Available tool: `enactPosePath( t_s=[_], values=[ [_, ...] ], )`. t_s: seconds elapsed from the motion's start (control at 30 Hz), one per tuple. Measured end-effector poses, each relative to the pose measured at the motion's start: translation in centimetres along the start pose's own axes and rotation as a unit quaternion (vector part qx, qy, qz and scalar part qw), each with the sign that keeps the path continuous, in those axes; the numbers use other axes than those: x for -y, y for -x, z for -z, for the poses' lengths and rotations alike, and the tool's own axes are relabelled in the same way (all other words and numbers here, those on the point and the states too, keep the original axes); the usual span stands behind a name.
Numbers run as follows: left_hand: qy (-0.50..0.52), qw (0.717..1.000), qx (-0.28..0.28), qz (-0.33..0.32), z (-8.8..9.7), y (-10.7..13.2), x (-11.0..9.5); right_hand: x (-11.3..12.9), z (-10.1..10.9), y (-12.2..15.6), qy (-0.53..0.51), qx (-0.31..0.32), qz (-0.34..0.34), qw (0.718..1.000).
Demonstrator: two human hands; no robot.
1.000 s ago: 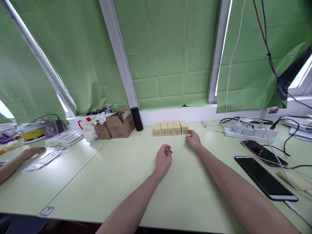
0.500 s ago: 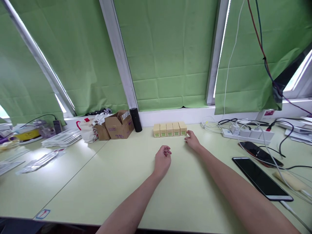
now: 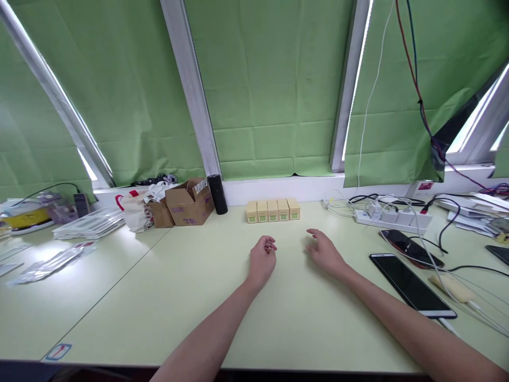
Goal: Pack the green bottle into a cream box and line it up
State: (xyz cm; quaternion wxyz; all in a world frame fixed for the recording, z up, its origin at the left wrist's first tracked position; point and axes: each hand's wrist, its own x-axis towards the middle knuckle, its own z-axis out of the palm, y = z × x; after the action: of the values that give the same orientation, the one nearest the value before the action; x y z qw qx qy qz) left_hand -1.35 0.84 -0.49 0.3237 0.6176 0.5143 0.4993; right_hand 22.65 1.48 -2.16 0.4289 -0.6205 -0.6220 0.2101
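Observation:
Several small tan boxes (image 3: pixel 272 210), with pale green squares low on their fronts, stand side by side in a row near the back of the table. My left hand (image 3: pixel 262 261) is over the table in front of the row, apart from the boxes. Its fingers are loosely curled and slightly apart, with nothing seen in them. To the right and nearer than the last box, my right hand (image 3: pixel 324 252) is open, thumb and fingers spread, touching no box.
On the left are an opened cardboard box (image 3: pixel 190 204), a black cylinder (image 3: pixel 217 194), a cloth bag (image 3: pixel 135 211) and plastic packets. To the right lie a white power strip (image 3: pixel 392 220) with cables, a dark phone (image 3: pixel 411 248) and a large white-edged phone (image 3: pixel 411 286).
My right hand has drawn back toward me from the right end of the box row. The left hand has hardly moved, and the view has shifted slightly.

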Motion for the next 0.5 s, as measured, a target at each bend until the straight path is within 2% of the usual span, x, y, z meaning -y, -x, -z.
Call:
enactPosePath(
  t_s=[0.03, 0.07, 0.13, 0.2, 0.3, 0.37, 0.43, 0.5],
  values=[
    [0.0, 1.0, 0.0, 0.0, 0.0, 0.0, -0.1, 0.0, 1.2, 1.4, 0.025, 0.006, 0.011, 1.0],
    [-0.001, 1.0, 0.0, 0.0, 0.0, 0.1, -0.2, 0.0, 2.4, 2.8, 0.1, 0.023, 0.043, 0.994],
    [-0.005, 1.0, 0.001, 0.001, 0.0, 0.1, -0.4, -0.4, 5.4, 5.4, 0.229, 0.023, 0.095, 0.969],
    [-0.007, 1.0, 0.0, 0.001, -0.1, 0.2, -0.6, -1.3, 8.5, 7.8, 0.322, -0.004, 0.117, 0.939],
    [-0.004, 1.0, -0.002, -0.003, 0.0, 0.2, -0.7, -3.8, 12.5, 10.7, 0.424, -0.072, 0.092, 0.898],
    [-0.003, 1.0, -0.005, -0.008, 0.0, 0.1, -0.6, -5.7, 14.4, 12.3, 0.467, -0.103, 0.059, 0.876],
    [-0.008, 1.0, -0.006, -0.013, 0.1, 0.1, -0.6, -7.5, 15.5, 13.5, 0.493, -0.107, 0.028, 0.863],
    [-0.014, 1.0, -0.006, -0.015, 0.1, 0.1, -0.5, -8.6, 16.0, 14.2, 0.496, -0.099, 0.011, 0.862]
  ],
)
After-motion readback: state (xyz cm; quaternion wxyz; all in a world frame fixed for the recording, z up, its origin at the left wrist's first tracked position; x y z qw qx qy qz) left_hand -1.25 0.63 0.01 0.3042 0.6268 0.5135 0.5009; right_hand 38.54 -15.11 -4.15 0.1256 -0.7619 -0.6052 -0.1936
